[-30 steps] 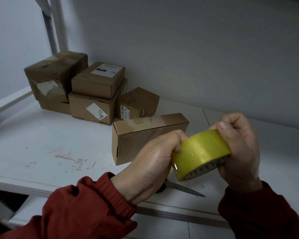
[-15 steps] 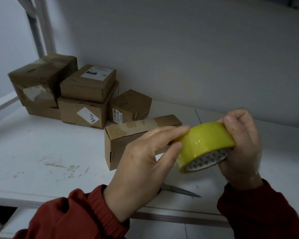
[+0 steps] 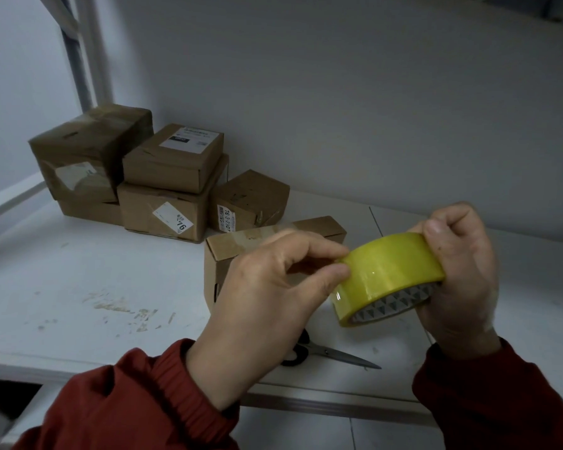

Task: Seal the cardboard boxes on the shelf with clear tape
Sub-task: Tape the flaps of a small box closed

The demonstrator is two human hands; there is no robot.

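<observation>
R hand (image 3: 462, 280) grips tape roll (image 3: 390, 271); L hand (image 3: 267, 297) pinches its edge.

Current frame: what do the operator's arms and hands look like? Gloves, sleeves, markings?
Left hand and right hand are bare: no gloves, rings or watch visible. Left sleeve and right sleeve are long, dark red fabric; the left ends in a ribbed elastic cuff. No logos or markings show.

Left hand (image 3: 267, 297), right hand (image 3: 462, 277), fingers curled

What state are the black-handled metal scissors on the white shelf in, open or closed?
Closed: on the black-handled metal scissors, both blades lie together as one tapering point.
</observation>
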